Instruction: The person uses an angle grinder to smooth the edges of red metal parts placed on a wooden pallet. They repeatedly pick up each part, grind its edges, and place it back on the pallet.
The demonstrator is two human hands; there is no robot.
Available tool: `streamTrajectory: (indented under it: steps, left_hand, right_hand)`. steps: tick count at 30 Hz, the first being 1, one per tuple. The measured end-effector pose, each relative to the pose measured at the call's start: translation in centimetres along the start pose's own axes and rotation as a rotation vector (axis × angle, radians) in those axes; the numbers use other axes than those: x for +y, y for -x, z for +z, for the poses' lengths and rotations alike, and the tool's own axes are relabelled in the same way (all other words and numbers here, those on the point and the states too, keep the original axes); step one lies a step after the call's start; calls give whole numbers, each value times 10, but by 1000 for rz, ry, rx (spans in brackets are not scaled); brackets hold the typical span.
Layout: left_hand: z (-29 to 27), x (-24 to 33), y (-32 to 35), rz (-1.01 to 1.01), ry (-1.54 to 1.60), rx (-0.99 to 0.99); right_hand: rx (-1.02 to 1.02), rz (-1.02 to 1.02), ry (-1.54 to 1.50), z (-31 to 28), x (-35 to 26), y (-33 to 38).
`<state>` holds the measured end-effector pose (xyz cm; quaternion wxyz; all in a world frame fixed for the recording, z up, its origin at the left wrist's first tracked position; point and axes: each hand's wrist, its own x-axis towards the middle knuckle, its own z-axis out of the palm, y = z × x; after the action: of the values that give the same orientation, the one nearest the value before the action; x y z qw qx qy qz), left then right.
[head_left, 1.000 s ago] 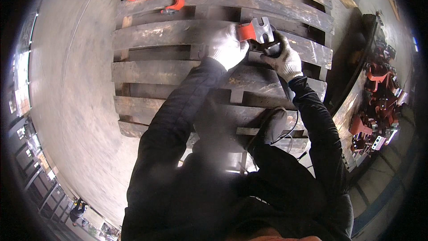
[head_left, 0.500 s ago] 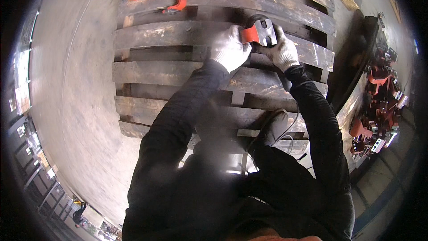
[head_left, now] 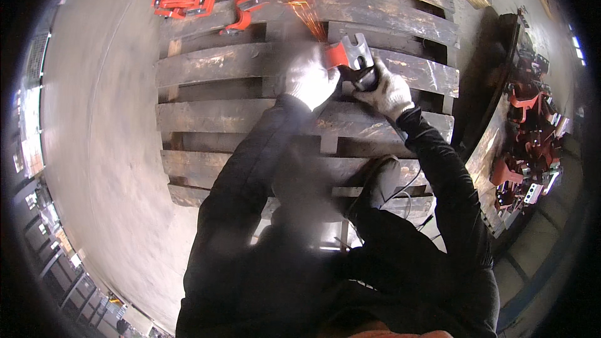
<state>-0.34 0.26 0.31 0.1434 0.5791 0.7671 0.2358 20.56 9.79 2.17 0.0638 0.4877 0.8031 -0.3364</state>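
My left hand (head_left: 308,81), in a white knit glove, is closed on the edge of a metal bracket (head_left: 339,56). This bracket has a red painted part and a bare grey end with a notch cut in it. My right hand (head_left: 389,92), gloved the same way, grips a dark grinder (head_left: 366,79) just below the grey end. Most of the tool is hidden by the fingers and the bracket. Orange sparks (head_left: 308,17) stream away from the work toward the far left. A blurred smudge partly veils the left glove.
Under the work lies a worn wooden pallet (head_left: 244,112) with open gaps between its slats. Several red metal brackets (head_left: 188,0) are heaped at its far left. More red and grey parts (head_left: 532,131) are piled at the right. A cord (head_left: 410,181) hangs by my shoe (head_left: 383,181).
Both hands, with bracket and grinder, have shifted slightly left and nearer. The grinder has tilted and more of its dark body shows below the bracket. The spark stream is longer and brighter.
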Motion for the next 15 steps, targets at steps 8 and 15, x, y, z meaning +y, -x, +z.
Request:
streamTrajectory:
  steps: [8,15]
  left_hand:
    - [-17,10,0,-111,-147,-146]
    - [-57,8,-8,-132,-318,-111]
  right_hand:
    - [197,-10,-265,-20,10,46]
    - [65,-31,-424,-30,49,112]
